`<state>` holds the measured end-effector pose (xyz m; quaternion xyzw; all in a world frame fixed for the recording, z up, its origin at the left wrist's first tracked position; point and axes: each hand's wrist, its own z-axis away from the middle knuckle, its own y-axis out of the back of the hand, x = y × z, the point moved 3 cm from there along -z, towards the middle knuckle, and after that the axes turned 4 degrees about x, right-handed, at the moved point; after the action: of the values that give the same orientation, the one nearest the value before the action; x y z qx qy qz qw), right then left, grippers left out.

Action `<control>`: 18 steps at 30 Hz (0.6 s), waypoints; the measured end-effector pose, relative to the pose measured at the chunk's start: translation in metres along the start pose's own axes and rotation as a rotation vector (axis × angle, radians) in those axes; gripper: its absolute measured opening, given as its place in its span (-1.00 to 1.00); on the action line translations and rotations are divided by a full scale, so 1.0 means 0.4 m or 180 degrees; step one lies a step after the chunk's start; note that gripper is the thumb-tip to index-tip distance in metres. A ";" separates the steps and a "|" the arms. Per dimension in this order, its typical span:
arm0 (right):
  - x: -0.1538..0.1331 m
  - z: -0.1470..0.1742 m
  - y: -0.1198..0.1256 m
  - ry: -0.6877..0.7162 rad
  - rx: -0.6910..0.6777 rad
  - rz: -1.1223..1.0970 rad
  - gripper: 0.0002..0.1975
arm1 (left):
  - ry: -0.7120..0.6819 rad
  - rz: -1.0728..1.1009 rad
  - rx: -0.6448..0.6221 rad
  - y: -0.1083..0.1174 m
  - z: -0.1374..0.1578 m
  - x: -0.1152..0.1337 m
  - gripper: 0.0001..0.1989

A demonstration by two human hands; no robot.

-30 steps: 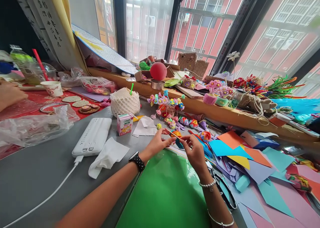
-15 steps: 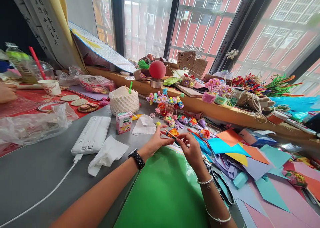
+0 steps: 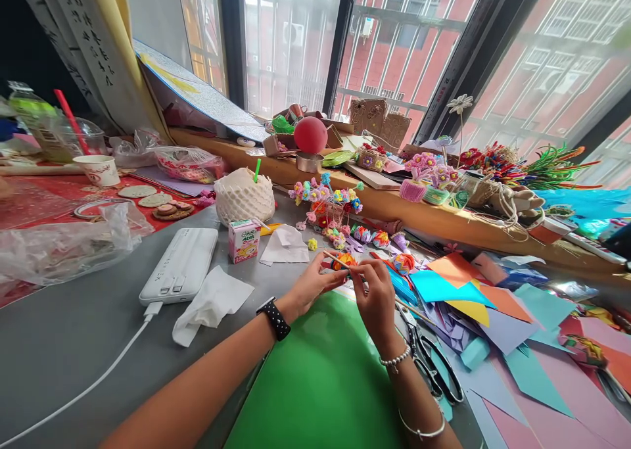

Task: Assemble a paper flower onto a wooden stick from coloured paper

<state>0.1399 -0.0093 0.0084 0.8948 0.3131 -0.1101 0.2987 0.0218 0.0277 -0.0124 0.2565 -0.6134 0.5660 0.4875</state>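
My left hand is closed around a small orange and multicoloured folded-paper ball, its fingertips partly hidden behind it. Pinched in my right hand is a thin wooden stick, which lies across the front of the ball and sticks out behind the hand to the lower right. Whether the stick touches the ball, I cannot tell. Both hands are above the far end of a green glossy sheet. A yellow fuzzy flower lies just beyond my left hand.
Black-handled scissors and coloured paper lie to the right. On the left are a white power bank with its cable, tissues and a small pink carton. A netted coconut and craft flowers stand behind.
My left fingers have lowered, uncovering the yellow flower. My right hand has turned slightly on the stick, and its rear end now shows. The other person's hand at the far left has mostly withdrawn.
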 end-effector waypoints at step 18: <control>-0.030 0.008 -0.004 0.1229 -0.0349 0.1295 -0.80 | 0.0477 0.0396 0.0019 -0.002 -0.003 0.002 -0.78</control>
<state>0.1296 -0.0160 0.0097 0.9262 0.1836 0.1417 0.2974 0.0227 0.0286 -0.0116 0.1762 -0.5883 0.6146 0.4951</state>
